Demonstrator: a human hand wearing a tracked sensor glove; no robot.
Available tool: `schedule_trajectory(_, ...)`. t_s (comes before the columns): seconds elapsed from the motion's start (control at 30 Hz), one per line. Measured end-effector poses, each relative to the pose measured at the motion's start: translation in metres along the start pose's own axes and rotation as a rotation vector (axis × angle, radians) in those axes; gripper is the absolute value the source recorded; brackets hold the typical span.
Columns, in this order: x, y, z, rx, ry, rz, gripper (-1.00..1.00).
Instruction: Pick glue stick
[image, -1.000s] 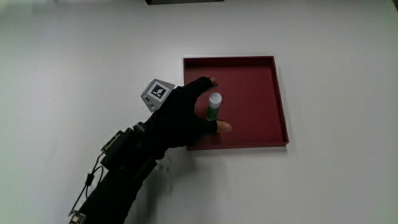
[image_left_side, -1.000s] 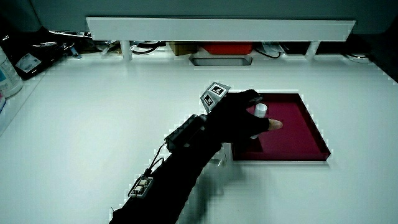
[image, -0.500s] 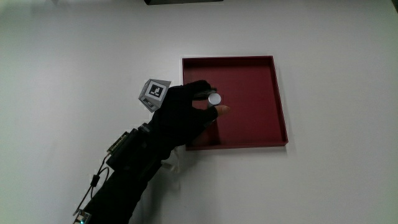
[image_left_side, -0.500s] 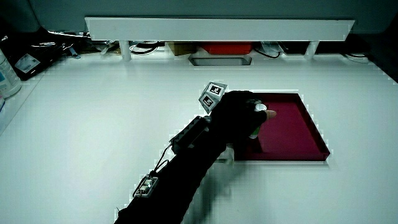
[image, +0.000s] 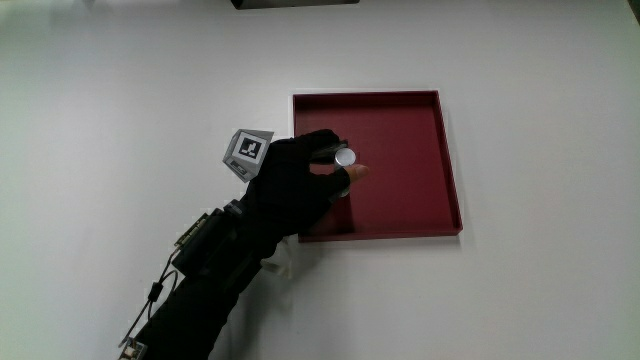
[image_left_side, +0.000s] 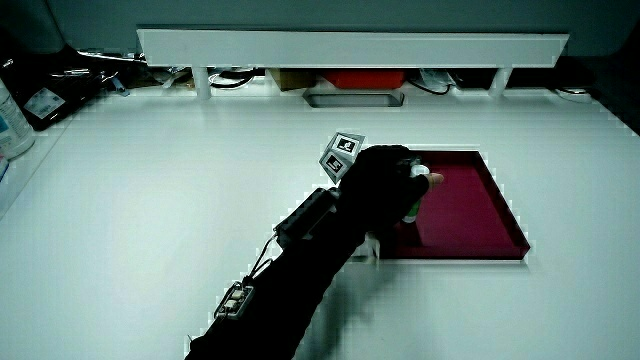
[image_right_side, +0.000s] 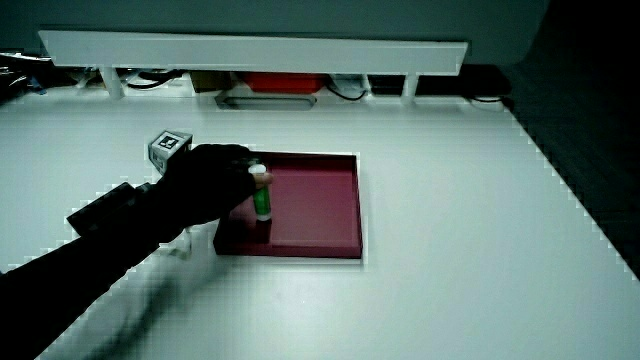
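the patterned cube (image: 249, 150) rides on the back of the hand (image: 295, 180), which reaches from the white table (image: 120, 90) over the near-hand edge of the dark red tray (image: 400, 125). the fingers are curled round the glue stick (image: 345, 158), thumb and fingertips pinching it just under its white cap, so the hand has hold of it. in a side view the stick (image_right_side: 261, 195) shows a green body below the cap, with its base just above the tray floor or barely touching it; i cannot tell which.

what could go wrong: the grip looks like a pinch high on a smooth round barrel, so the stick may swing or slide out as it rises, and then drop back and roll about in the tray. if only the cap is held, the cap could come away and leave the body behind. a sideways pull before it is clear could knock its base on the tray's low rim (image_right_side: 290, 250).

the stick stands upright, long axis near vertical, cap pointing up; in the main view it is seen end-on as a pale disc. in a side view it (image_left_side: 417, 185) is mostly hidden by the glove.
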Motion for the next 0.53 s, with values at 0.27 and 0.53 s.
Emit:
schedule_trajectory(0.27, 0.017, -0.005, 0.014, 0.005, -0.046, -0.101, 1.0)
schedule_trajectory(0.53, 0.058, -0.031, 0.046, -0.008, -0.129, -0.08, 1.0)
